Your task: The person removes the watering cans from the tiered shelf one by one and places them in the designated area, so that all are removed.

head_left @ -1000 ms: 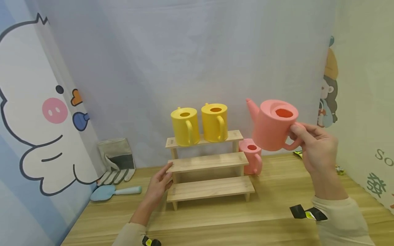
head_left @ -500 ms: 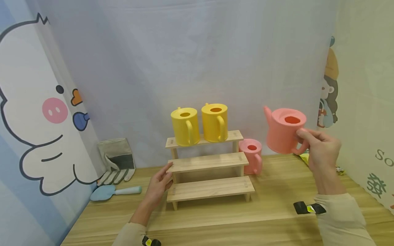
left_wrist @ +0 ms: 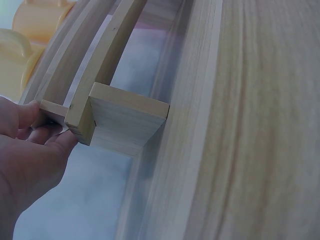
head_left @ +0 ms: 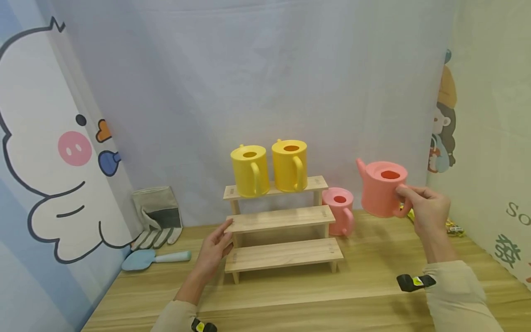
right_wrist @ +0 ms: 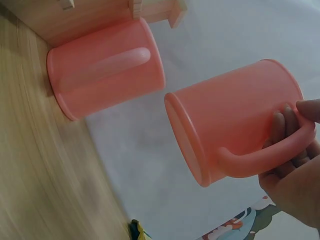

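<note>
In the head view my right hand (head_left: pixel 431 210) grips the handle of a pink watering can (head_left: pixel 375 198), upright in the air with its spout toward the back left. The right wrist view shows fingers curled through that can's handle (right_wrist: pixel 270 157). My left hand (head_left: pixel 213 251) holds the left end of a three-step wooden stand (head_left: pixel 282 220) at its middle step; in the left wrist view thumb and fingers (left_wrist: pixel 62 142) pinch the board's end. Two yellow watering cans, a left one (head_left: pixel 249 180) and a right one (head_left: pixel 285 173), stand on the top step.
A second pink watering can (head_left: pixel 338 219) stands on the table (head_left: pixel 373 272) behind the stand's right end. At left lie a light blue trowel (head_left: pixel 141 260) and, against the wall, a work glove (head_left: pixel 159 214). A yellow packet (head_left: pixel 454 228) lies behind the right hand.
My right hand has carried the pink watering can to the right, away from the stand, and then lowered it toward the table. The left hand and the stand have stayed in place.
</note>
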The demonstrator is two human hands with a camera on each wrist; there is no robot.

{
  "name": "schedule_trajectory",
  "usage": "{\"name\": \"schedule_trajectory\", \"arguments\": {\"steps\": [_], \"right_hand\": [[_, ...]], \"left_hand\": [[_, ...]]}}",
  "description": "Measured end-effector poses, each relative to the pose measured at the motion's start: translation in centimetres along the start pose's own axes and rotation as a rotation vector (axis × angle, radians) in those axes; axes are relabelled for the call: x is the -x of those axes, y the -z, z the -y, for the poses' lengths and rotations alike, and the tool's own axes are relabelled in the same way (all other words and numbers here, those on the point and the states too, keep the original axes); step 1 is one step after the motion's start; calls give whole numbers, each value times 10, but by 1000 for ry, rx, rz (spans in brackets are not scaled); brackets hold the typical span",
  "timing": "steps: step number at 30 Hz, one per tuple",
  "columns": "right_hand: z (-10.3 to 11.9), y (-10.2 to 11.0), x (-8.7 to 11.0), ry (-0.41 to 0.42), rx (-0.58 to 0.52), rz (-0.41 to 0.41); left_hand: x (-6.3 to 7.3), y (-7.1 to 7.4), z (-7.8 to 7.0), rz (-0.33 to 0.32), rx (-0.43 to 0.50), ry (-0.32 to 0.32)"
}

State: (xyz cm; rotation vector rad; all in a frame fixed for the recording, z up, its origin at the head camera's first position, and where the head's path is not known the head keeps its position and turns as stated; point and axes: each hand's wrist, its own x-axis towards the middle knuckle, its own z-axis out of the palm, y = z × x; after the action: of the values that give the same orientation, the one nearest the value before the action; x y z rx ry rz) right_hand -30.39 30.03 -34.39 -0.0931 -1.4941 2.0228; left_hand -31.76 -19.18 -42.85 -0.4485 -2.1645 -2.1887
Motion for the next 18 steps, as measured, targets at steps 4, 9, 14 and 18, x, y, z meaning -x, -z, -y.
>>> {"name": "schedule_trajectory", "arguments": {"steps": [4, 9, 14, 18], "right_hand": [[-8, 5, -3, -40, 59, -5], [-18, 11, -6, -69, 76, 17], [-27, 16, -7, -91, 107, 35], [-31, 19, -7, -114, 196, 34]], "left_hand": [[0, 0, 0, -6, -5, -1], [-1, 0, 0, -7, -6, 1], [0, -1, -1, -11, -1, 0], [0, -1, -1, -17, 2, 1]]}}
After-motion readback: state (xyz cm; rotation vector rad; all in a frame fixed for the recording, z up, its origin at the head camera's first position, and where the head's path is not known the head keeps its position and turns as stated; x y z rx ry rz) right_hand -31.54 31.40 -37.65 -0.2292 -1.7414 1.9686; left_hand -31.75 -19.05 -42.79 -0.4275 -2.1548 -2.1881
